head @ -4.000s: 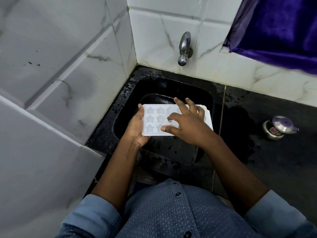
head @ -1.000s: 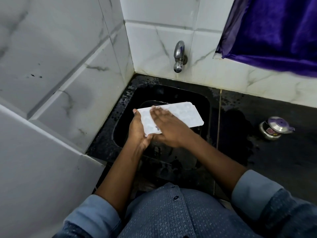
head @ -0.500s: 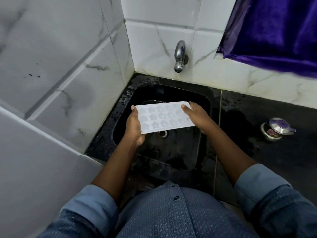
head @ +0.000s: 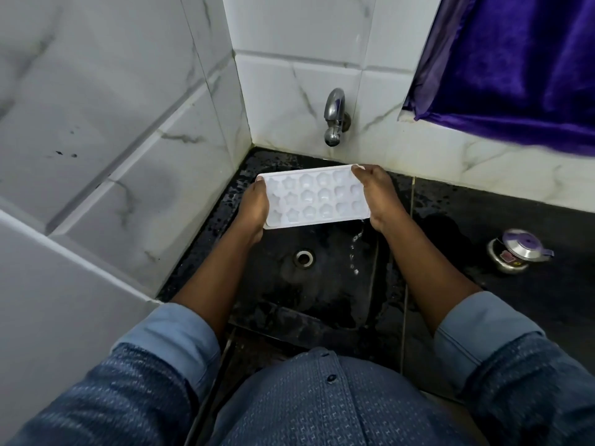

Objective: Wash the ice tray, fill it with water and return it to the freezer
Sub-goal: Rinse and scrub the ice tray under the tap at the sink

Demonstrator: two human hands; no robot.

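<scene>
Gripping the ice tray (head: 314, 197), hands at either end.

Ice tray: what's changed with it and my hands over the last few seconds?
The right hand stopped rubbing the ice tray and took hold of its right end. The tray was flipped underside up, then back, and moved toward the tap; water drips from it. Unchanged: the left hand gripping the left end, the steel pot.
</scene>
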